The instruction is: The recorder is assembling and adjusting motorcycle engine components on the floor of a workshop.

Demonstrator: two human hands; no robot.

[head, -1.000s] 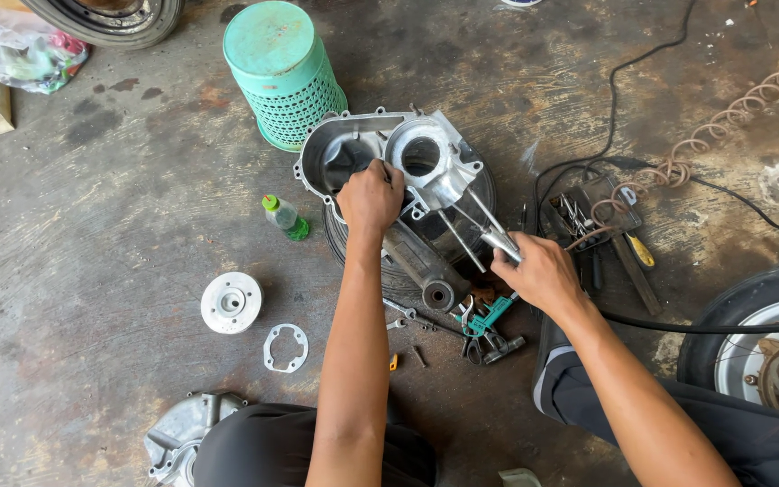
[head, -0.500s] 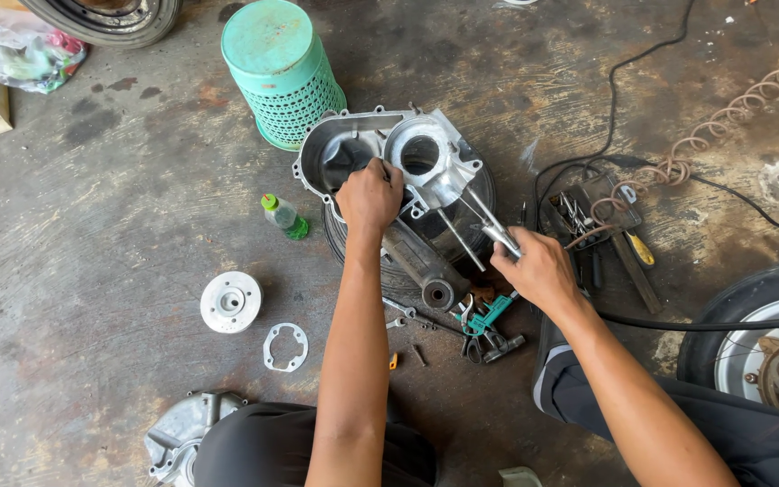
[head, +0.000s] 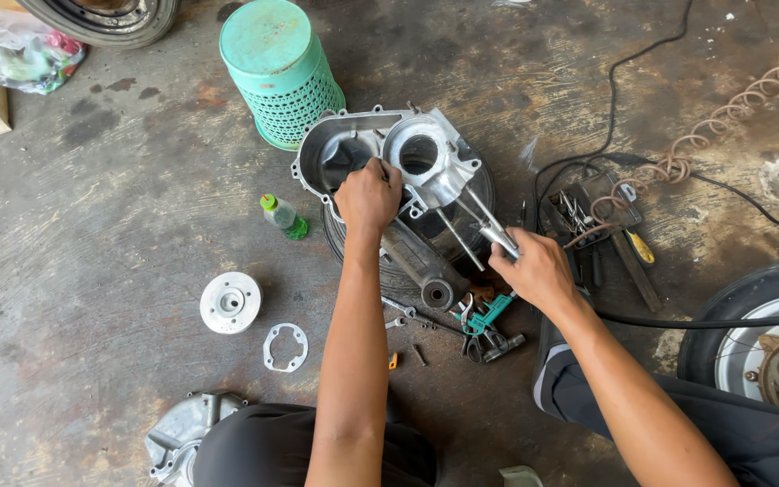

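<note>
The casing, a grey aluminium engine part, lies on the concrete floor at the centre of the view, just in front of an upturned green basket. The left hand rests on the casing's near edge with fingers curled over it (closed on the rim). The right hand is clenched around the metal tool, whose slim end points up toward the casing's round opening. Several long studs project from the casing between the 2 hands.

Left of the casing stands a small green-capped bottle. Nearer the person lie a round white disc and, just beside it, a flat gasket. A grey cover lies at the bottom edge, beside the person's knee. Between the forearms lie green-handled pliers and loose wrenches. To the right are scattered hand tools, black cables and part of a wheel.
</note>
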